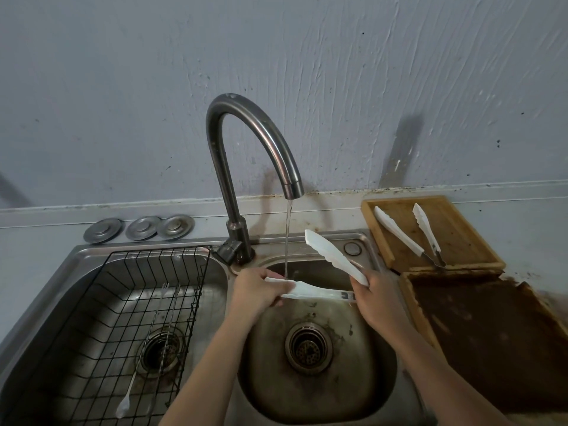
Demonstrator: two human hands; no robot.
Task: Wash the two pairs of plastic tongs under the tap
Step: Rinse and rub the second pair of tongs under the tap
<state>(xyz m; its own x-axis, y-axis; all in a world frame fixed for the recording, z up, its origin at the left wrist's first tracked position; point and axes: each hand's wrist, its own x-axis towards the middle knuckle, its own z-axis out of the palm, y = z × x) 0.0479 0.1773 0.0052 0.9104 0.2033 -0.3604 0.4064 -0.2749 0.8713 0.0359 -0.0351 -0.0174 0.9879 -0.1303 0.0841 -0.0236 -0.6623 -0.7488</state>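
Observation:
One pair of white plastic tongs (pixel 332 256) is spread open over the right sink basin (pixel 362 382). My right hand (pixel 373 295) grips it near the hinge end. My left hand (pixel 256 289) pinches the tip of its lower arm, which lies under the stream of water (pixel 288 238) falling from the curved metal tap (pixel 246 139). The upper arm points up and left, clear of the stream. The second pair of white tongs (pixel 396 230) lies spread on a wooden tray (pixel 455 238) to the right of the sink.
A black wire basket (pixel 196 290) sits in the left basin with thin metal utensils (pixel 159 330) in it. Three round metal drain covers (pixel 140 229) lie on the counter behind it. A second, dark stained wooden tray (pixel 491 336) lies at the right.

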